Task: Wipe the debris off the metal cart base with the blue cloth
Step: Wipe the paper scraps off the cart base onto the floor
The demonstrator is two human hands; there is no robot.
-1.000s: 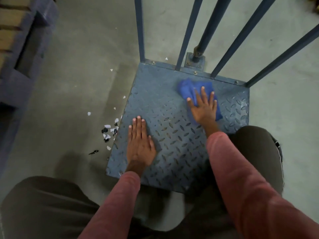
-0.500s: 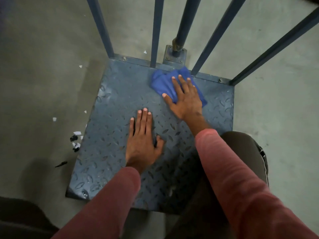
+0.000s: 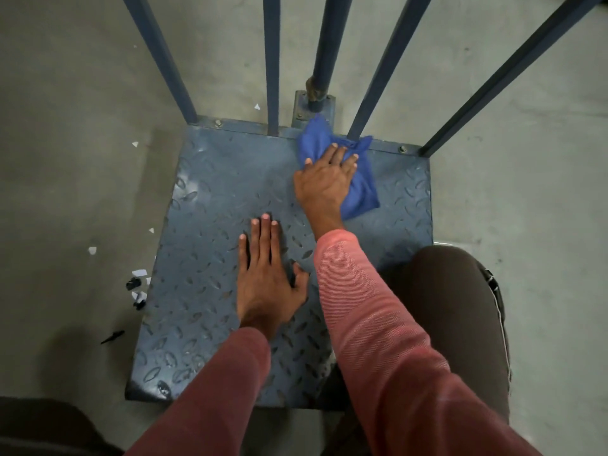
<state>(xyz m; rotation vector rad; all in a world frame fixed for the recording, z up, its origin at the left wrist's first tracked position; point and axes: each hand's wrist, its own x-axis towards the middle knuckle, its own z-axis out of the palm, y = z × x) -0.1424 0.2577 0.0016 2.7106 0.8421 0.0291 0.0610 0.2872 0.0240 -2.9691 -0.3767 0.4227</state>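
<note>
- Pressing down on the blue cloth (image 3: 360,192), the right hand (image 3: 325,182) lies palm-down with its fingers extended and close together and its thumb out to the left. It pins the cloth flat and does not clench it.
- Left hand (image 3: 266,281): flat, palm down, fingers straight and together, thumb spread. It rests on bare plate near the middle of the metal cart base (image 3: 214,199) and holds nothing.
- Blue cloth: one, bunched, at the far edge of the base. Its upper corner lies against the bolted foot plate (image 3: 301,105) of the round post (image 3: 329,44).
- Base: one blue tread plate, lying on the concrete floor (image 3: 65,159).
- Uprights along the far edge: five in all, made up of four square bars (image 3: 158,54) and the one round post.
- Debris: a cluster of white and black bits (image 3: 138,286) lies on the floor just beside the base's left edge. A few lone white scraps lie farther out, and one black sliver (image 3: 112,337) lies nearer the person.
- Clothing: two reddish sleeves (image 3: 378,324). One knee (image 3: 454,291) in dark trousers is over the near right corner of the base.
</note>
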